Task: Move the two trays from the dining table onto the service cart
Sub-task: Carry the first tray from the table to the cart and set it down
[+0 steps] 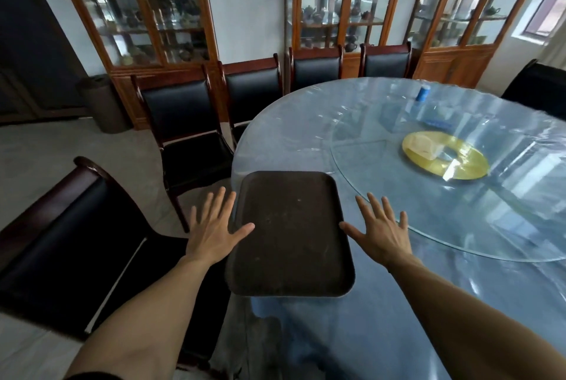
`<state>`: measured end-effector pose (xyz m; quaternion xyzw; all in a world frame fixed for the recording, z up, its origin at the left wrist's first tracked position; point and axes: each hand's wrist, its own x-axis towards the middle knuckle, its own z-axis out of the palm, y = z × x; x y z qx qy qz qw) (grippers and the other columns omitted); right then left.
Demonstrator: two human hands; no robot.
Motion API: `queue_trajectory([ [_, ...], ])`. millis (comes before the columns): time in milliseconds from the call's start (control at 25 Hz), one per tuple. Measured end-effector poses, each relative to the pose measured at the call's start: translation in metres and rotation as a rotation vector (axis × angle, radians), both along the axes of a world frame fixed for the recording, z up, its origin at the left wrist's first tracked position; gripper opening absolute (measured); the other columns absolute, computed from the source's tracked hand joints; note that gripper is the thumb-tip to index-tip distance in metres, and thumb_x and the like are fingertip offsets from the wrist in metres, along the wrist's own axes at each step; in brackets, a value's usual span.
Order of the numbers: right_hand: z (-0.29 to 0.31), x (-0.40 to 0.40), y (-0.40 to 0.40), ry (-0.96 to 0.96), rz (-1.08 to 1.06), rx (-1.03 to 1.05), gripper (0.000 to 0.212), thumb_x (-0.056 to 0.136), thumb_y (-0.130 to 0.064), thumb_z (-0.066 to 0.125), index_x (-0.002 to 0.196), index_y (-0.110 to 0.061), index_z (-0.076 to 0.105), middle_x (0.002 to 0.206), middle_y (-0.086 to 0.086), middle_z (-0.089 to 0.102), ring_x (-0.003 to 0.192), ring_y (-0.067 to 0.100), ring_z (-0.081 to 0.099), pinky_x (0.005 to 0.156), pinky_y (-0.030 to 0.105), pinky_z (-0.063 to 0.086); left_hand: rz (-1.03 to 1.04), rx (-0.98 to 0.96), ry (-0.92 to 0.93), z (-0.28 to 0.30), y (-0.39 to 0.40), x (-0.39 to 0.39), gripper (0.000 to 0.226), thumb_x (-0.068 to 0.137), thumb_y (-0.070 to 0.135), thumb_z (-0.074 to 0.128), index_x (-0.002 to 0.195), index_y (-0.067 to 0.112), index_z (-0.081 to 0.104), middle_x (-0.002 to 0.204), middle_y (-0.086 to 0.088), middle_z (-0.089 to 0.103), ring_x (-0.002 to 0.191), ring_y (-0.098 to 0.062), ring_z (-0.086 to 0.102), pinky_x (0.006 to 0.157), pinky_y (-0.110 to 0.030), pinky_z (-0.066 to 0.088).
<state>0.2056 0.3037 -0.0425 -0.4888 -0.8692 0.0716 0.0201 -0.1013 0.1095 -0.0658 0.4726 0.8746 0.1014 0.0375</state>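
A dark brown rectangular tray (pixel 291 232) lies at the near left edge of the round dining table (pixel 382 303), its near end jutting past the rim. My left hand (pixel 214 226) hovers flat beside the tray's left side, fingers spread, thumb over the tray's left edge. On the other side, my right hand (pixel 382 232) is spread above the tablecloth, its thumb next to the tray's right edge. Neither hand holds anything. I see only one tray, and no service cart is in view.
A glass turntable (pixel 459 226) with a yellow centre disc (pixel 444 156) sits on the table, a blue can (pixel 423 93) beyond it. Dark chairs (pixel 183 134) ring the table; one chair (pixel 70 241) stands close at my left. Glass cabinets (pixel 137 11) line the far wall.
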Motion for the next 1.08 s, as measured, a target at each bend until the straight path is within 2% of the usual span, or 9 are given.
queue_trajectory([
  [120,-0.018,-0.027,0.019,0.006,-0.046,-0.062,0.088,0.084,-0.081,0.023,0.156,-0.035,0.004,0.166,-0.003,0.002,0.151,0.023,-0.006,0.115,0.066,0.003,0.008,-0.036,-0.059,-0.020,0.023,-0.024,0.099,0.080,0.086,0.019,0.159,0.032,-0.006,0.168,0.005,-0.013,0.154,-0.019,-0.013,0.122,-0.052,0.000],
  [280,-0.050,-0.053,0.032,0.013,-0.135,-0.197,0.088,0.086,-0.079,0.028,0.156,-0.032,0.005,0.165,-0.003,0.005,0.151,0.022,0.000,0.115,0.063,0.005,0.016,-0.091,-0.188,-0.049,0.051,-0.049,0.097,0.085,0.081,0.029,0.159,0.028,-0.004,0.168,0.002,-0.010,0.155,-0.021,-0.007,0.123,-0.052,0.007],
  [440,-0.078,-0.070,0.048,0.020,-0.235,-0.351,0.088,0.087,-0.078,0.028,0.157,-0.028,0.008,0.165,-0.003,0.012,0.150,0.023,0.011,0.114,0.064,0.016,0.100,-0.144,-0.343,-0.080,0.070,-0.061,0.097,0.087,0.080,0.031,0.160,0.027,-0.005,0.169,0.001,-0.007,0.155,-0.022,-0.002,0.122,-0.050,0.008],
  [520,-0.086,-0.079,0.056,0.030,-0.293,-0.446,0.087,0.087,-0.079,0.025,0.156,-0.027,0.013,0.164,-0.003,0.015,0.149,0.024,0.016,0.112,0.064,0.020,0.142,-0.190,-0.438,-0.092,0.075,-0.065,0.096,0.088,0.079,0.033,0.160,0.028,-0.005,0.169,0.001,-0.006,0.155,-0.024,0.002,0.121,-0.051,0.015],
  [640,-0.101,-0.092,0.069,0.043,-0.344,-0.556,0.090,0.086,-0.080,0.021,0.156,-0.025,0.016,0.162,0.002,0.020,0.146,0.032,0.023,0.112,0.058,0.026,0.216,-0.189,-0.634,-0.108,0.084,-0.071,0.096,0.087,0.077,0.041,0.160,0.030,-0.003,0.169,-0.001,0.000,0.154,-0.029,0.010,0.118,-0.054,0.022],
  [800,-0.120,-0.106,0.082,0.117,-0.425,-0.681,0.090,0.089,-0.075,0.027,0.157,-0.017,0.014,0.161,0.013,0.019,0.144,0.037,0.026,0.117,0.048,0.023,0.347,-0.137,-0.896,-0.114,0.102,-0.081,0.100,0.084,0.079,0.044,0.160,0.030,0.002,0.168,-0.005,0.014,0.151,-0.030,0.021,0.120,-0.048,0.023],
  [920,-0.126,-0.114,0.092,0.177,-0.469,-0.708,0.086,0.091,-0.072,0.031,0.157,-0.019,0.015,0.156,0.021,0.026,0.141,0.041,0.031,0.116,0.046,0.025,0.393,-0.128,-0.981,-0.113,0.115,-0.083,0.103,0.082,0.083,0.042,0.161,0.025,0.009,0.168,-0.006,0.015,0.152,-0.028,0.019,0.122,-0.046,0.019],
  [1000,-0.127,-0.118,0.099,0.224,-0.521,-0.737,0.085,0.089,-0.074,0.032,0.156,-0.023,0.018,0.153,0.024,0.028,0.138,0.044,0.033,0.116,0.048,0.027,0.441,-0.129,-1.022,-0.113,0.125,-0.086,0.100,0.085,0.079,0.043,0.161,0.026,0.007,0.168,-0.007,0.009,0.152,-0.031,0.017,0.121,-0.051,0.020],
  [1080,-0.127,-0.120,0.107,0.274,-0.601,-0.778,0.087,0.087,-0.076,0.033,0.156,-0.024,0.020,0.154,0.023,0.023,0.139,0.045,0.031,0.116,0.050,0.025,0.509,-0.153,-1.087,-0.111,0.132,-0.089,0.105,0.078,0.086,0.042,0.160,0.031,0.005,0.168,-0.006,0.009,0.151,-0.035,0.019,0.118,-0.060,0.023],
])
